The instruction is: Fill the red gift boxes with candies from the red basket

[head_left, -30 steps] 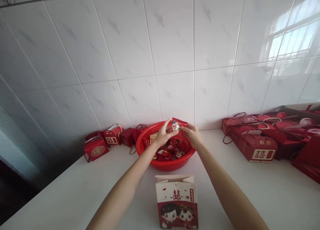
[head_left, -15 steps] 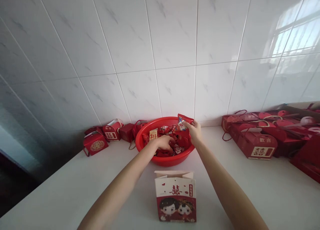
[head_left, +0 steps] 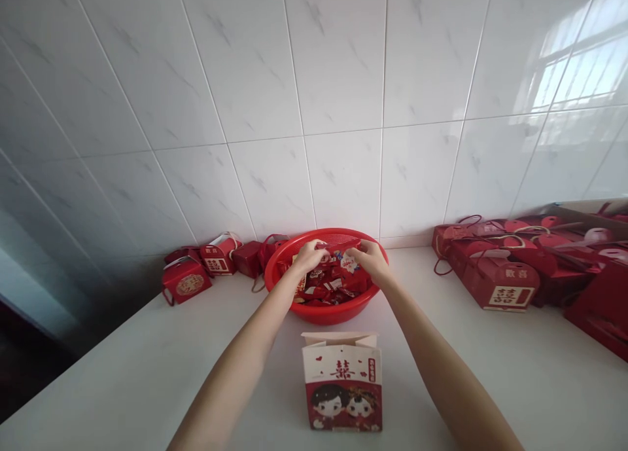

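Red plastic basket (head_left: 328, 316) directly under the fingers of both hands, loose wrapped pieces (head_left: 318, 292) inside, below the fingertips. R hand (head_left: 373, 262) at the basket's right side: thumb + fingers closed up in a pinch on a packet (head_left: 349, 262), white/blue print, at the fingertips, above the pile. L hand (head_left: 308, 257) opp., over the left part: fingers curled, tips near thumb, some red/white wrapping at the tips; can't tell if gripped or just touched. Gap betw. the hands small.

Paper box (head_left: 342, 389), couple print, upright nearer the wearer than the fingers, betw. the forearms; top flaps up, no finger on it. More red boxes (head_left: 189, 282) well left of L fingers, another group (head_left: 507, 281) well right of R fingers. All on white counter (head_left: 122, 372); tiled wall (head_left: 343, 65) beyond fingertips.

To do it well (judgement): pinch R packet by its edge, don't crush; L fingertips take one piece at a time, approx. from top of pile; keep wrists off the rim, forearms clear of the box flaps.
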Demonstrator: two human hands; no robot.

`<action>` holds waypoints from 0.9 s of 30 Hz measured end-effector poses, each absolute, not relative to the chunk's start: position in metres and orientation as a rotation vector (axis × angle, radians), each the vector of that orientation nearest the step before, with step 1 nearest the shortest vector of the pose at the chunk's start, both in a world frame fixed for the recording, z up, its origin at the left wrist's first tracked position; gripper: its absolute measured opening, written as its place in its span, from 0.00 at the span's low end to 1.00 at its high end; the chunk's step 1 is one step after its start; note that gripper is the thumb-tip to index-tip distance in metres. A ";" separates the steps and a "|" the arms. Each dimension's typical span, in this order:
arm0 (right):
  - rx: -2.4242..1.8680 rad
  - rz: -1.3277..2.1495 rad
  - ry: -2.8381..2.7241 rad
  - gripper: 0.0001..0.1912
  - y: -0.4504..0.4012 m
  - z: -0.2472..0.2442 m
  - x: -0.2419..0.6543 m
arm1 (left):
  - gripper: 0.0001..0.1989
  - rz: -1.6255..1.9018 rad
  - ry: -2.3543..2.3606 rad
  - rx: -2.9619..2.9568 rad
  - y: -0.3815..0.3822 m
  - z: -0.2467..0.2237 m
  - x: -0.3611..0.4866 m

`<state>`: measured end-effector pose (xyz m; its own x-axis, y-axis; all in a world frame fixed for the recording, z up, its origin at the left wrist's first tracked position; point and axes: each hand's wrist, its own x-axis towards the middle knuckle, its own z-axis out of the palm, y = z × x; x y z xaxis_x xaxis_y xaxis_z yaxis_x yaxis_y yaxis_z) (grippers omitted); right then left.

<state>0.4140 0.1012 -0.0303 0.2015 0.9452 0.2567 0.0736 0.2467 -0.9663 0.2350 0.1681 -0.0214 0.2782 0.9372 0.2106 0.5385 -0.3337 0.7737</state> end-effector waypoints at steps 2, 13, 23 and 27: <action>-1.140 0.927 -1.329 0.11 0.099 -0.029 0.413 | 0.11 1.030 1.296 1.903 0.168 -0.018 0.236; -1.121 0.949 -1.193 0.17 0.102 -0.030 0.413 | 0.21 0.969 0.768 1.772 0.147 -0.009 0.246; -0.931 1.046 -1.213 0.16 0.104 -0.031 0.414 | 0.15 0.666 1.169 1.990 0.149 -0.001 0.239; -0.958 0.985 -1.126 0.11 0.104 -0.031 0.413 | 0.20 0.202 1.153 2.018 0.144 -0.005 0.222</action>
<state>0.4127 0.1044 -0.0306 0.1462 0.9544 0.2604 -0.1314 0.2796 -0.9511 0.2217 0.1440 -0.0053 0.5746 0.7852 -0.2308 0.6596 -0.2774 0.6985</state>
